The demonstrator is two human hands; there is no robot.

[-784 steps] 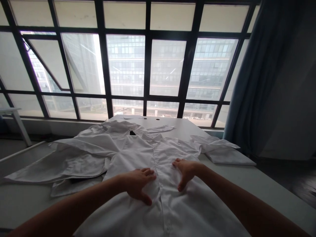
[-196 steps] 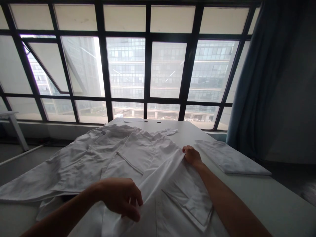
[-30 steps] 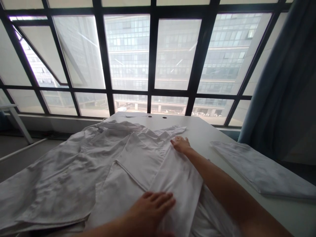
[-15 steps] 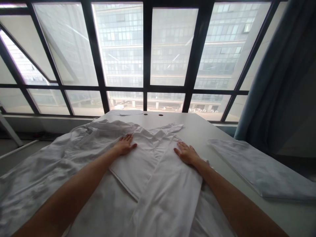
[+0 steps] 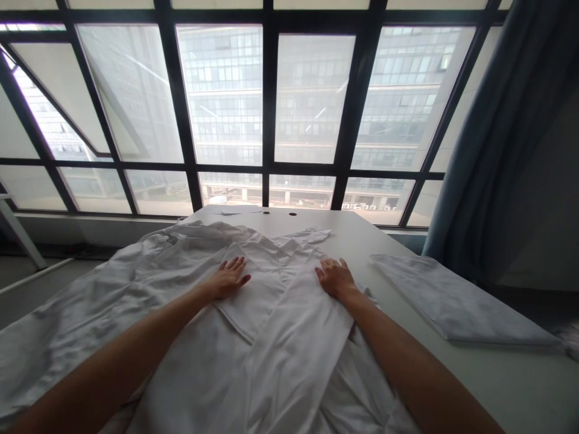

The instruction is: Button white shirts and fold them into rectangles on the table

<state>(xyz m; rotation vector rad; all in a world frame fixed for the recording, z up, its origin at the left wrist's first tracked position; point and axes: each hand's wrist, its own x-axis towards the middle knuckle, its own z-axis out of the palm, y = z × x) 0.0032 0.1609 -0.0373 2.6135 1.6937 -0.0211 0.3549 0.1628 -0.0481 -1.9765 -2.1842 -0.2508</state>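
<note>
A white shirt point(image 5: 275, 337) lies spread on the white table point(image 5: 497, 386), its sides folded in over the middle. My left hand point(image 5: 228, 278) rests flat on the shirt's left shoulder, fingers stretched out. My right hand point(image 5: 335, 278) presses flat on the folded right side near the collar, fingers apart. Neither hand holds anything.
More white garments point(image 5: 90, 313) lie heaped to the left of the shirt. A folded white garment point(image 5: 452, 307) sits on the table at the right. A dark-framed window point(image 5: 271, 120) stands behind, a blue curtain point(image 5: 506, 138) at the right.
One second ago my left hand lay near the shirt's lower part; it has moved up to the left shoulder. My right hand stays near the collar. The camera has shifted slightly.
</note>
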